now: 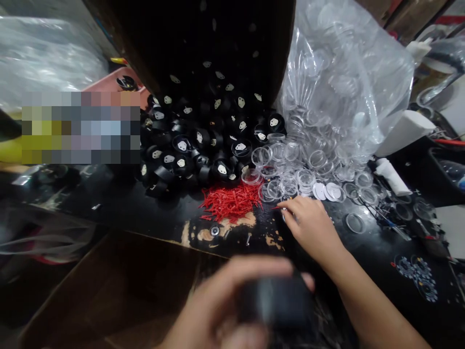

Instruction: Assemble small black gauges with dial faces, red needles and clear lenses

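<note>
Close to the camera, my left hand is wrapped round a black plastic housing; both are blurred. My right hand reaches over the black table, its thumb and fingertips closed on a thin red plastic piece that pokes out to the left. To the left of those fingertips lies a heap of similar small red pieces. Clear plastic rings and white discs lie just beyond the right hand. Behind the red heap, many black round housings with pale inner plates are piled up.
A dark container leans over the housings. A large clear plastic bag of rings stands at the back right. White bottles, small gear-like parts and a metal washer lie about. A pink tray is at the left.
</note>
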Demonstrator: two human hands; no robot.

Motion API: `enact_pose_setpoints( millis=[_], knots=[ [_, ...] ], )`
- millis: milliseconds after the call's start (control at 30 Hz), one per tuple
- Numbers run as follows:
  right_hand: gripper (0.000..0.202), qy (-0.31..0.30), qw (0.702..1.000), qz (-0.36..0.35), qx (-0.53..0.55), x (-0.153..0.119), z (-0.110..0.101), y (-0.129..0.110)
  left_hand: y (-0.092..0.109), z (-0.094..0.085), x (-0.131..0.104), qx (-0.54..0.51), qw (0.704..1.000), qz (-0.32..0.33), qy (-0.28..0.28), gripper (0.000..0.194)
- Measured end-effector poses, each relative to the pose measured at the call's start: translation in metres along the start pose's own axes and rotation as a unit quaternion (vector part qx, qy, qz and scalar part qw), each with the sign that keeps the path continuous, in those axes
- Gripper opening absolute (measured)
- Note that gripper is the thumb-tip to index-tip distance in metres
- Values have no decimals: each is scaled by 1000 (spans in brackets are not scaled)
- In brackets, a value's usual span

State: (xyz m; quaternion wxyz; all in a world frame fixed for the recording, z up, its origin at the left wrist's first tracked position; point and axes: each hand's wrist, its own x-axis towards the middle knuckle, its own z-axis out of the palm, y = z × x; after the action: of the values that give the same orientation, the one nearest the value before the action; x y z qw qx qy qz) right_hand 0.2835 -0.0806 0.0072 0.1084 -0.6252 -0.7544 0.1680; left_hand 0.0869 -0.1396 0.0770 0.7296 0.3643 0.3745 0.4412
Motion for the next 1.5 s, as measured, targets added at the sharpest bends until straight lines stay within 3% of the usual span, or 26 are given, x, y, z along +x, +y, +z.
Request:
enact_pose_setpoints(
  millis=[67,167,333,500,600,667,767,833,933,1000,1100,1233,1333,1500],
  knots=[
    [17,1,999,-6,35,1,-3,-3,-23,-17,19,-40,992,-88,80,23],
    [17,24,992,-13,121,-6,-9,-8,-50,-36,39,-118,973,-161,118,20],
    [15,72,970,-24,233,-27,-16,-22,-59,-38,44,-154,966,-175,114,18],
    [16,57,962,-34,265,-35,-14,-32,-61,-32,46,-131,970,-157,130,17],
    [16,53,961,-32,269,-36,-12,-31,-64,-33,45,-68,980,-119,146,24],
    [16,70,964,-26,255,-35,-12,-26,-63,-39,43,41,981,-64,178,29],
    [16,106,978,-1,180,-26,-10,-14,-58,-55,41,246,950,14,190,36],
    [17,72,992,6,100,-17,-5,-7,-56,-65,44,302,939,10,162,37],
    [18,2,1000,-4,-18,-3,6,-1,-59,-74,51,194,961,-25,194,39],
    [15,-5,997,-9,-70,5,13,0,-63,-74,55,75,969,-31,235,40],
    [13,0,995,-16,-96,11,18,-1,-66,-64,58,-35,972,-38,231,38],
    [11,9,1000,-19,11,5,15,-10,-70,-42,54,-121,972,-62,192,34],
    [11,29,994,-19,102,-5,13,-19,-75,-28,53,-145,967,-62,199,35],
    [9,77,990,-22,114,-16,16,-23,-76,-23,53,-156,966,-67,197,33]
  ],
)
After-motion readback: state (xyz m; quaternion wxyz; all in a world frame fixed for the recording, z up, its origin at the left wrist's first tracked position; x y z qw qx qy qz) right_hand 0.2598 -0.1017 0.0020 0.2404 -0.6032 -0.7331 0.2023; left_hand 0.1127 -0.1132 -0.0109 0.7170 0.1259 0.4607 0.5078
